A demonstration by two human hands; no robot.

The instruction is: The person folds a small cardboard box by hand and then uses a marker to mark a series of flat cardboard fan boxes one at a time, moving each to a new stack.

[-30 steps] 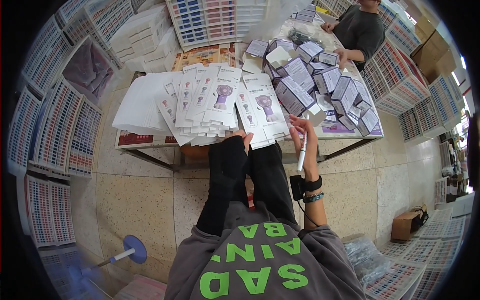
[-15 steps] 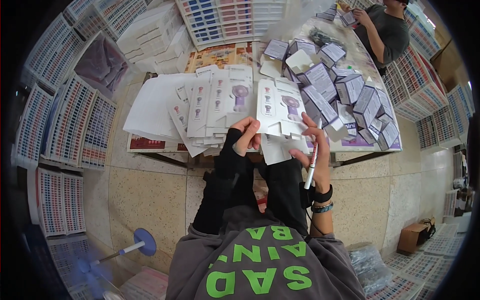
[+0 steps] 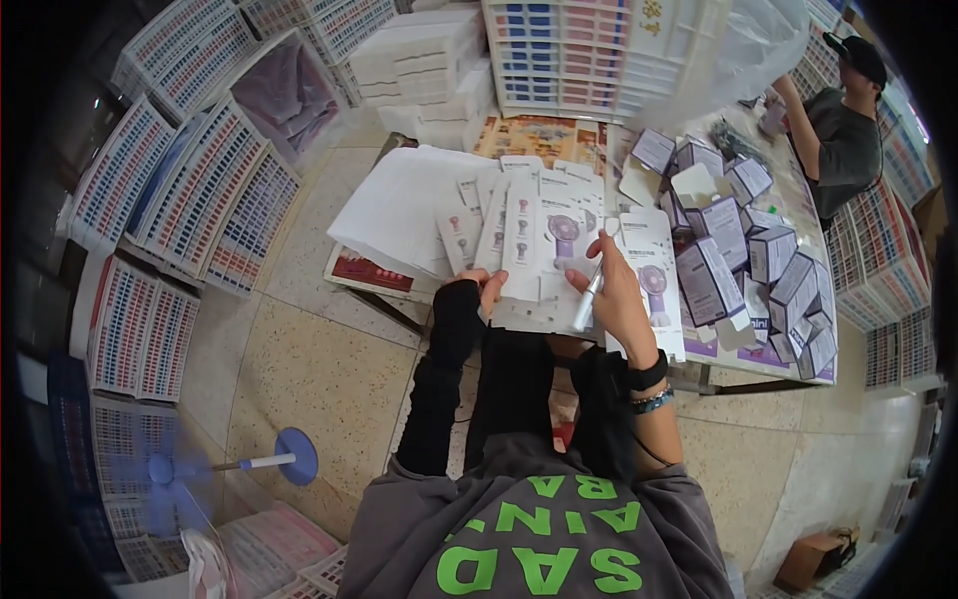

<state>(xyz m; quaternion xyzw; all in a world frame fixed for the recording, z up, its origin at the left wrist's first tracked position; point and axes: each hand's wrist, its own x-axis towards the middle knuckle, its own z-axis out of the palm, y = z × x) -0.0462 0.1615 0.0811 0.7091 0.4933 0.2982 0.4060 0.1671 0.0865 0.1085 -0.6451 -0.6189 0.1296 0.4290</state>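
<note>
My left hand [image 3: 486,288] is closed on the lower left edge of a flat white box blank [image 3: 571,205] printed with a purple hand-held fan. That blank lies on top of a spread of similar blanks [image 3: 489,225]. A slim white pen [image 3: 587,305] sits in my right hand [image 3: 621,304], whose thumb and forefinger are near the right side of the blank. Below and beside my right wrist another flat box blank [image 3: 661,299] lies at the table's front edge, partly hidden by the hand.
Plain white sheets [image 3: 389,215] lie on the left of the table. Folded purple-and-white boxes [image 3: 714,275] are heaped on the right. White plastic crates [image 3: 559,60] stand behind. A co-worker [image 3: 848,140] is at the far right. A blue-bladed fan [image 3: 165,469] stands at lower left.
The view has swung left, so the table appears farther right. My hands have gone from a blank at the table's front edge to the blanks left of it; that blank now lies on the right.
</note>
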